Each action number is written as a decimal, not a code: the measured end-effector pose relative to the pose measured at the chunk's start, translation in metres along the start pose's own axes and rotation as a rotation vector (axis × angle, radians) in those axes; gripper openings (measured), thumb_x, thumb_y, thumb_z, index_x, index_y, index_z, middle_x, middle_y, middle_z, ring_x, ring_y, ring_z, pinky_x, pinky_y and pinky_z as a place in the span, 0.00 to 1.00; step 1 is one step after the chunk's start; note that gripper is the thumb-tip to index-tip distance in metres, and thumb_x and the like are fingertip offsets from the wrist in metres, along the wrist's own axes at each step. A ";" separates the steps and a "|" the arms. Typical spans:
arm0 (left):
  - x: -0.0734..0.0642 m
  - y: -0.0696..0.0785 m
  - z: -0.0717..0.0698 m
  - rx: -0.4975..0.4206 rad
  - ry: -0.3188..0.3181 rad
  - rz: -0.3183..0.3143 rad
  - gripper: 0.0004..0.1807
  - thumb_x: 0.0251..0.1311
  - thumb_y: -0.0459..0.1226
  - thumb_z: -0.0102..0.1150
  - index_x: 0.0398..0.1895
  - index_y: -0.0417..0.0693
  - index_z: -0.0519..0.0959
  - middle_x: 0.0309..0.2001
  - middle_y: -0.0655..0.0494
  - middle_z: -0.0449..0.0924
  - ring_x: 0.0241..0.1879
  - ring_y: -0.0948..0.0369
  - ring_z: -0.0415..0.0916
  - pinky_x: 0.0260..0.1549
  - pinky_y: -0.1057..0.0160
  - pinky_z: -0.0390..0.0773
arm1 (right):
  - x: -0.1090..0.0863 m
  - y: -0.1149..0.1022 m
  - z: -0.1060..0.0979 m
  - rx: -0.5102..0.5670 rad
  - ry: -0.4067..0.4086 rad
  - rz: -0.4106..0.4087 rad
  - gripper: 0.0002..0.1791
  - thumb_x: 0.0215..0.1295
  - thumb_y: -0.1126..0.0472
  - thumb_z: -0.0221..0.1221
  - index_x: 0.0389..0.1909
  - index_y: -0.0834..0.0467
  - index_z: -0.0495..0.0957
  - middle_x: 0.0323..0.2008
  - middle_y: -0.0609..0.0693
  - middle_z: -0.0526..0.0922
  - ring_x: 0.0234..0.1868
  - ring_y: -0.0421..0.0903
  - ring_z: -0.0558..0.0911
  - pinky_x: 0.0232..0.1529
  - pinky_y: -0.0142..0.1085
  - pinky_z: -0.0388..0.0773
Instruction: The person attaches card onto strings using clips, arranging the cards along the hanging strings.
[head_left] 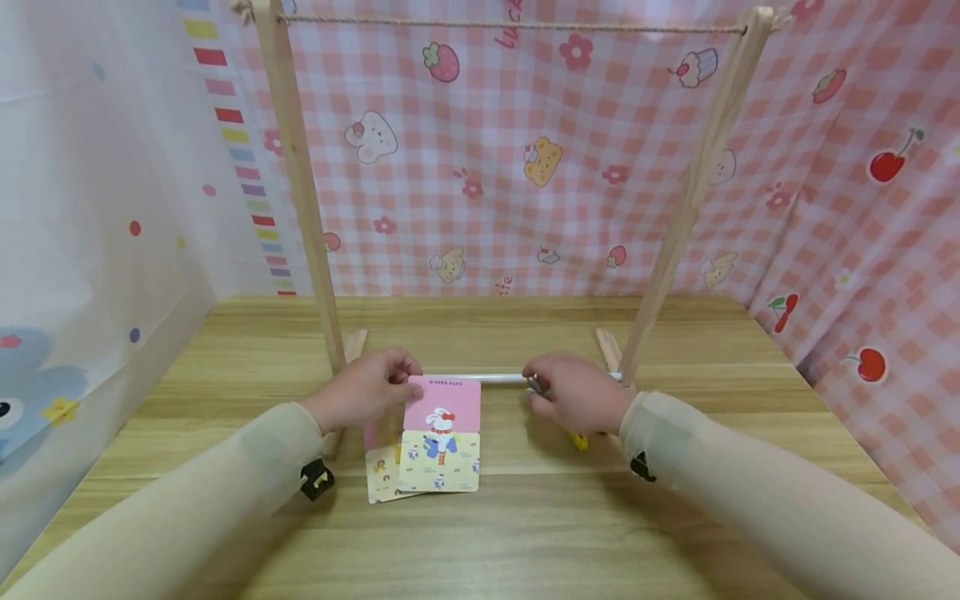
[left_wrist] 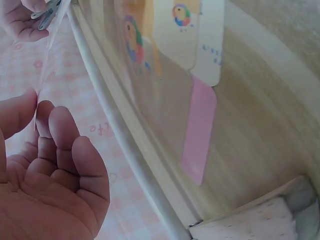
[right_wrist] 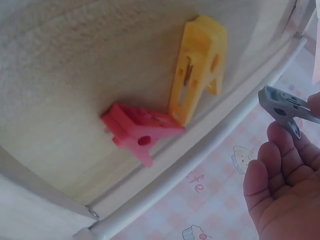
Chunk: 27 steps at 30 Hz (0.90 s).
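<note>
My left hand (head_left: 360, 392) pinches the top left corner of a pink and yellow card (head_left: 442, 404) with a white rabbit on it, between thumb and fingers. In the left wrist view that sheet is nearly edge-on. Partly behind it, another printed card (head_left: 381, 477) shows its left side. My right hand (head_left: 585, 392), to the right of the card and apart from it, holds a grey clothespin (right_wrist: 282, 102) by its handles. Below that hand, a yellow clothespin (right_wrist: 200, 60) and a red clothespin (right_wrist: 140, 132) lie touching on the table, mostly hidden in the head view.
A wooden frame stands on the table (head_left: 480, 550), with a left post (head_left: 300, 183) and a right post (head_left: 693, 192). A rope (head_left: 517, 26) stretches between their tops. Low down, a pale rod (head_left: 495, 377) joins the two sides, just beyond the hands. Patterned cloth (head_left: 495, 208) hangs behind.
</note>
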<state>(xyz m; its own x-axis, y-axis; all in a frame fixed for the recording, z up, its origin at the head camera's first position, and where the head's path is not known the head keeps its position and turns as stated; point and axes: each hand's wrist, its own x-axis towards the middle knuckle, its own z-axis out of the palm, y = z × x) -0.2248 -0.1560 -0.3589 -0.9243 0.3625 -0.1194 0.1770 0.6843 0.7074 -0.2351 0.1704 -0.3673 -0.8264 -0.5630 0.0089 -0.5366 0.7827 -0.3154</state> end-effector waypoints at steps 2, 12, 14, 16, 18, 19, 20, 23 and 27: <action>-0.001 0.002 -0.001 0.001 0.002 0.008 0.07 0.74 0.39 0.63 0.49 0.47 0.79 0.37 0.54 0.80 0.36 0.58 0.74 0.37 0.61 0.76 | 0.000 0.000 -0.002 0.022 0.007 0.018 0.17 0.73 0.57 0.63 0.57 0.60 0.81 0.40 0.46 0.84 0.41 0.43 0.80 0.50 0.45 0.83; -0.001 0.010 -0.008 -0.038 0.033 0.055 0.06 0.75 0.38 0.61 0.49 0.48 0.80 0.38 0.53 0.81 0.37 0.57 0.78 0.38 0.61 0.81 | 0.001 0.002 -0.013 0.136 0.077 0.037 0.16 0.72 0.59 0.62 0.56 0.61 0.80 0.44 0.50 0.87 0.45 0.45 0.84 0.52 0.47 0.84; 0.000 0.012 -0.010 -0.032 0.043 0.054 0.06 0.75 0.39 0.60 0.48 0.48 0.80 0.38 0.53 0.81 0.38 0.57 0.77 0.39 0.61 0.80 | 0.001 0.001 -0.015 0.147 0.102 0.024 0.14 0.72 0.59 0.62 0.54 0.60 0.80 0.44 0.50 0.87 0.46 0.47 0.85 0.54 0.48 0.84; 0.000 0.013 -0.012 -0.020 0.056 0.055 0.06 0.75 0.39 0.60 0.48 0.49 0.80 0.38 0.53 0.81 0.39 0.57 0.76 0.39 0.60 0.79 | 0.001 0.000 -0.017 0.159 0.121 0.025 0.13 0.72 0.58 0.63 0.53 0.59 0.80 0.43 0.50 0.87 0.47 0.47 0.85 0.55 0.49 0.84; 0.001 0.015 -0.014 -0.011 0.068 0.049 0.05 0.76 0.40 0.60 0.47 0.50 0.80 0.39 0.54 0.81 0.39 0.57 0.76 0.41 0.60 0.78 | 0.000 -0.001 -0.019 0.171 0.135 0.033 0.13 0.72 0.58 0.64 0.52 0.58 0.79 0.44 0.49 0.87 0.48 0.48 0.85 0.56 0.50 0.84; 0.001 0.016 -0.015 -0.011 0.070 0.049 0.05 0.76 0.40 0.60 0.47 0.49 0.80 0.39 0.54 0.82 0.40 0.57 0.77 0.42 0.60 0.79 | 0.000 -0.002 -0.020 0.179 0.137 0.040 0.13 0.72 0.58 0.64 0.53 0.58 0.79 0.44 0.49 0.87 0.48 0.48 0.84 0.56 0.50 0.84; 0.001 0.017 -0.017 -0.013 0.070 0.051 0.05 0.76 0.40 0.59 0.47 0.49 0.80 0.39 0.53 0.82 0.40 0.57 0.78 0.43 0.60 0.80 | 0.000 -0.003 -0.021 0.185 0.141 0.044 0.14 0.72 0.58 0.65 0.53 0.58 0.78 0.44 0.49 0.86 0.48 0.49 0.84 0.57 0.50 0.84; 0.001 0.019 -0.020 -0.024 0.072 0.064 0.06 0.77 0.39 0.58 0.48 0.47 0.80 0.40 0.52 0.82 0.41 0.56 0.79 0.44 0.59 0.81 | 0.000 -0.004 -0.024 0.200 0.158 0.044 0.15 0.72 0.59 0.65 0.54 0.59 0.78 0.45 0.50 0.86 0.49 0.50 0.84 0.57 0.49 0.84; 0.003 0.021 -0.025 -0.040 0.090 0.095 0.05 0.77 0.38 0.58 0.47 0.46 0.79 0.40 0.51 0.83 0.40 0.56 0.79 0.43 0.57 0.82 | 0.001 -0.005 -0.027 0.209 0.193 0.026 0.15 0.71 0.61 0.66 0.54 0.60 0.77 0.47 0.51 0.86 0.51 0.53 0.84 0.57 0.50 0.84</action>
<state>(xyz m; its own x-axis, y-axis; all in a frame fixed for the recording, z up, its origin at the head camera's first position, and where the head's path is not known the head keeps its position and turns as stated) -0.2320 -0.1563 -0.3273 -0.9311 0.3645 0.0112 0.2529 0.6233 0.7399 -0.2380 0.1731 -0.3401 -0.8673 -0.4670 0.1721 -0.4845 0.7131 -0.5067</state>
